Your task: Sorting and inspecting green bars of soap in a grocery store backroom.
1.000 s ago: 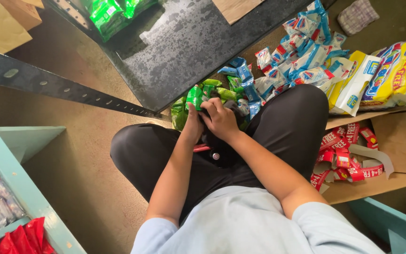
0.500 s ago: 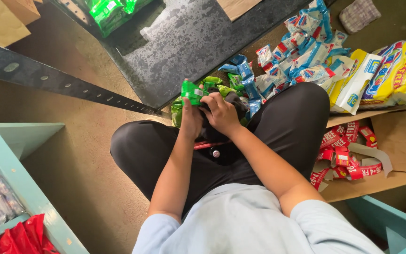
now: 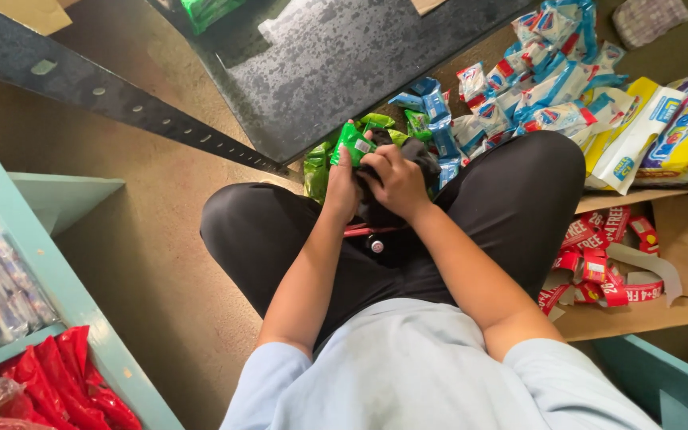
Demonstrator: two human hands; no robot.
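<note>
I sit cross-legged on the floor in black trousers. My left hand point(image 3: 342, 185) and my right hand point(image 3: 396, 179) are together in front of my lap, both closed on a small bunch of green sachets point(image 3: 353, 143). The sachets stick up between my fingers. More green packets point(image 3: 316, 167) lie on the floor just beyond my hands, partly hidden by them. A dark bag or cloth point(image 3: 420, 155) sits under my right hand.
A heap of blue and white sachets point(image 3: 519, 87) lies to the upper right, next to yellow and white packs point(image 3: 662, 127). Red strips point(image 3: 599, 267) rest on cardboard point(image 3: 678, 302) at right. A dark speckled slab point(image 3: 336, 56) and perforated metal bar point(image 3: 121, 103) lie ahead. Teal shelving point(image 3: 41, 263) stands left.
Both hands have stayed together at my lap and lifted the green sachets slightly higher. The camera has tilted a little, so the scene sits a little lower in the frame.
</note>
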